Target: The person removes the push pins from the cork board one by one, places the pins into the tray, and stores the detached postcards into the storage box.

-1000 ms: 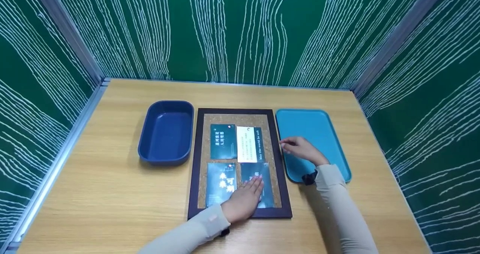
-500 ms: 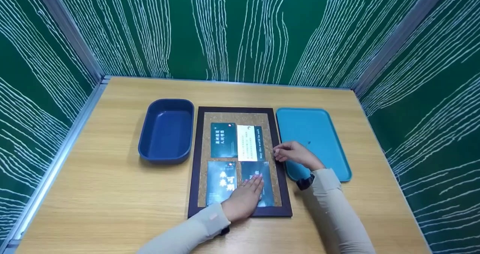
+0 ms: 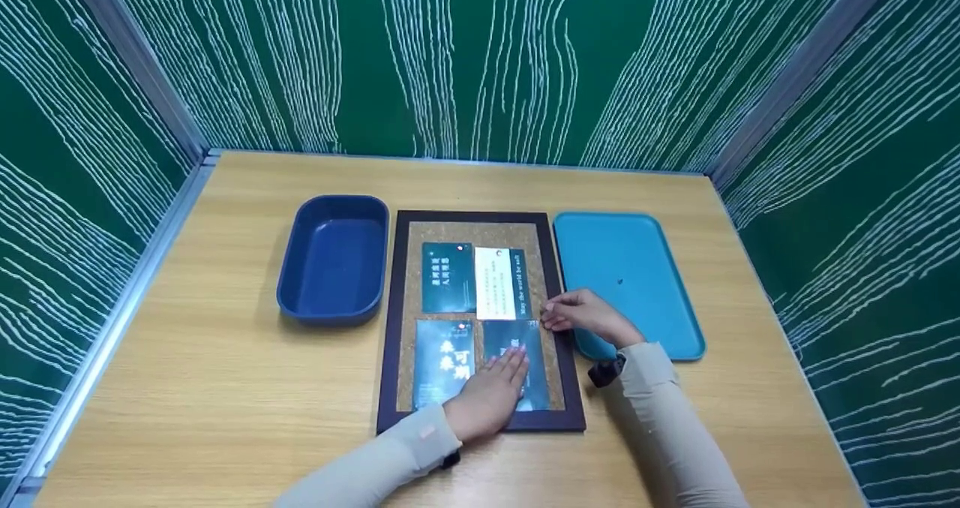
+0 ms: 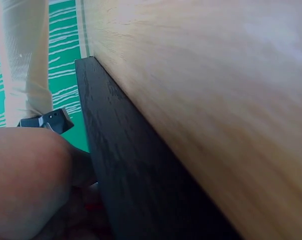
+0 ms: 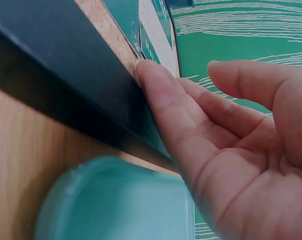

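Note:
My left hand rests on the lower right card, fingers laid along its surface and hiding much of it. My right hand is at the right frame edge, beside that card's upper right corner. In the right wrist view, its thumb stands apart from the fingers, with nothing visible between them. Above lies a white-and-green card. A dark green card and a blue-green card fill the left side. All lie on a cork board in a dark frame.
A deep blue bin stands left of the board. To its right is a flat turquoise tray with one small dark speck on it. The wooden table meets green, white-lined walls.
My right hand has moved left and toward me, from over the tray's left edge to the board's right edge. The left hand stays on the same card.

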The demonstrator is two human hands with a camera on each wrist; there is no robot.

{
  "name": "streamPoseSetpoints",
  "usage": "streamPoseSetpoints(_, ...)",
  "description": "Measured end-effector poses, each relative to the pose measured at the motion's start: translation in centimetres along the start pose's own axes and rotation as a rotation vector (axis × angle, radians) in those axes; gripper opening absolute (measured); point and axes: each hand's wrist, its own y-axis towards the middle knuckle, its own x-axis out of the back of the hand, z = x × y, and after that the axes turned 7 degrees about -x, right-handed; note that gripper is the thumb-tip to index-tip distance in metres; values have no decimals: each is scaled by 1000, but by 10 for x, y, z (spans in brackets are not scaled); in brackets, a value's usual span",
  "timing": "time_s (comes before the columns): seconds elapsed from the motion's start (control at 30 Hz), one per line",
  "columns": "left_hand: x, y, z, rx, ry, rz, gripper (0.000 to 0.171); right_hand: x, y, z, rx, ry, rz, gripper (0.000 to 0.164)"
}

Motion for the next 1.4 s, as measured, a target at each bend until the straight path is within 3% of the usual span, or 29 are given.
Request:
streamPoseSetpoints(0.33,-1,1,-1,10,43,-16,50,-10,-5,2,-26,125,-3,35)
streamPoseSetpoints(0.63,1,0,-1,9,-14,-7,51,-16,-1,-5,-101,218,-77,33)
streamPoseSetpoints(0.9,0,0,0,17,-6,3,51,-20,0,-9,-131,320,-116,34)
streamPoseSetpoints(1.4,1,0,-1,8,24,-13,51,-27,-9,-11,-59,349,-150,36)
